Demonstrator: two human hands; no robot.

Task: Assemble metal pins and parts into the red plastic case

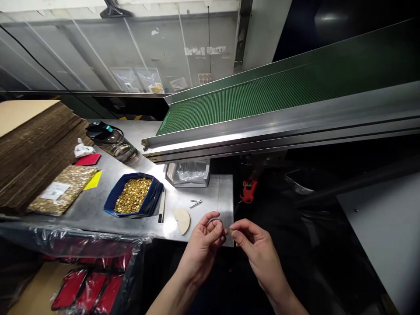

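My left hand (206, 239) and my right hand (251, 243) meet fingertip to fingertip over the front right corner of the steel table (98, 205). Both are closed in a pinch. Between the right fingertips sits a tiny gold piece (231, 230). What the left fingers pinch looks like a thin ring or wire, too small to name. A blue tray (149, 201) heaped with small gold pieces stands on the table to the left of my hands.
A green conveyor belt (262, 94) slopes up to the right above the table. On the table lie a tan half-disc (182, 220), metal tweezers (196, 203), a clear bag (188, 171), a packet of gold pieces (62, 189), stacked cardboard (29, 148) and a jar (113, 140). Red pouches (88, 288) lie below.
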